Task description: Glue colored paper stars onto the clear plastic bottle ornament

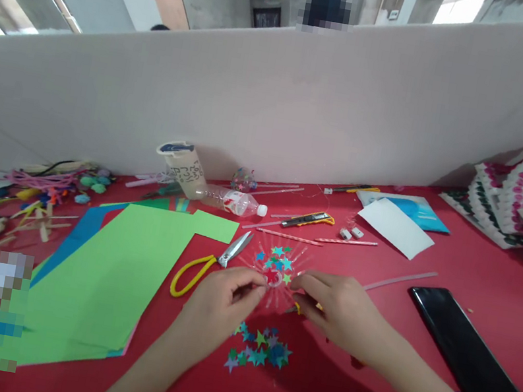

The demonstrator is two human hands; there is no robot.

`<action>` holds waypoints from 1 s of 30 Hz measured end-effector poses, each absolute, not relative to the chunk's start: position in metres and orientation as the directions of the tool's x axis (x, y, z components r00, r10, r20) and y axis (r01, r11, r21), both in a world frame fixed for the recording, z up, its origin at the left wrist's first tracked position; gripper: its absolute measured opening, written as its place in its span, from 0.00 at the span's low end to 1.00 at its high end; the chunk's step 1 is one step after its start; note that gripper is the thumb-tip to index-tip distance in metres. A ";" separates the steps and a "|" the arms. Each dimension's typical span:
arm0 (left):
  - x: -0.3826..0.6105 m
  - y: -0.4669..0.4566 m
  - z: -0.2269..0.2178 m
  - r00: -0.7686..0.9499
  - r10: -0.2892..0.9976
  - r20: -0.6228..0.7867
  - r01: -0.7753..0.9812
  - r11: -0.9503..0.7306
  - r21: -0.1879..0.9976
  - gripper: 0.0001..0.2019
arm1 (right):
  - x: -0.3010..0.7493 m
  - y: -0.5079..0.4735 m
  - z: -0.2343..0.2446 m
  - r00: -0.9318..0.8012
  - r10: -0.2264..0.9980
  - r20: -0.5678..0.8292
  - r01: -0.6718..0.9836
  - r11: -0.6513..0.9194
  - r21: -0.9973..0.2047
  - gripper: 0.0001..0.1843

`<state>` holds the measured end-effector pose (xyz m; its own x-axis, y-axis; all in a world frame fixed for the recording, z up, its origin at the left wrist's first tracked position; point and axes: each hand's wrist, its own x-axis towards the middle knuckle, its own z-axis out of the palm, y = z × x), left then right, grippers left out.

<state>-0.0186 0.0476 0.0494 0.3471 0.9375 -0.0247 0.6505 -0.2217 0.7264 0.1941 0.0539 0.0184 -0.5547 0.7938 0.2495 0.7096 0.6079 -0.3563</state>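
At the middle of the red table, a clear plastic piece (275,278) with strips fanning out like rays lies between my hands. Several shiny star sequins (276,262), blue, green and teal, rest on it. My left hand (229,294) is closed in a pinch at its left side; what the fingertips hold is too small to make out. My right hand (333,305) has its fingers drawn together at the right side, close to a yellow-green star (286,279). Something yellow (297,308) shows partly under that hand. Nearer me lies a loose pile of star sequins (260,350).
Yellow-handled scissors (196,272) and green paper sheets (127,280) lie left. Behind are a plastic bottle (233,202), a cup (183,166) and a utility knife (307,220). A black phone-like slab (462,343) lies right. A white partition (277,105) stands at the back.
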 end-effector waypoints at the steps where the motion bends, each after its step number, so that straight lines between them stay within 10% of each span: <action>1: -0.016 0.043 0.046 0.340 0.936 -0.087 0.644 -0.164 0.747 0.10 | 0.192 0.053 0.016 -0.549 0.797 0.251 0.708 0.603 -0.367 0.07; 7: -0.012 0.025 0.027 0.294 0.943 -0.158 0.613 -0.059 0.788 0.14 | 0.185 0.050 0.007 -0.546 0.806 0.229 0.727 0.591 -0.348 0.11; 18: -0.036 0.047 0.004 0.123 0.941 0.314 0.691 -0.309 0.654 0.09 | 0.190 0.050 0.006 -0.525 0.822 0.223 0.760 0.570 -0.313 0.10; 30: -0.023 0.041 -0.004 0.162 0.951 0.264 0.666 -0.303 0.681 0.10 | 0.190 0.053 -0.001 -0.525 0.813 0.252 0.755 0.582 -0.302 0.11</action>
<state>-0.0234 0.0408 -0.0044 0.1621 0.9508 0.2641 0.6665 -0.3029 0.6812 0.1901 0.0530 -0.0009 -0.5252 0.8128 0.2521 0.7554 0.5816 -0.3017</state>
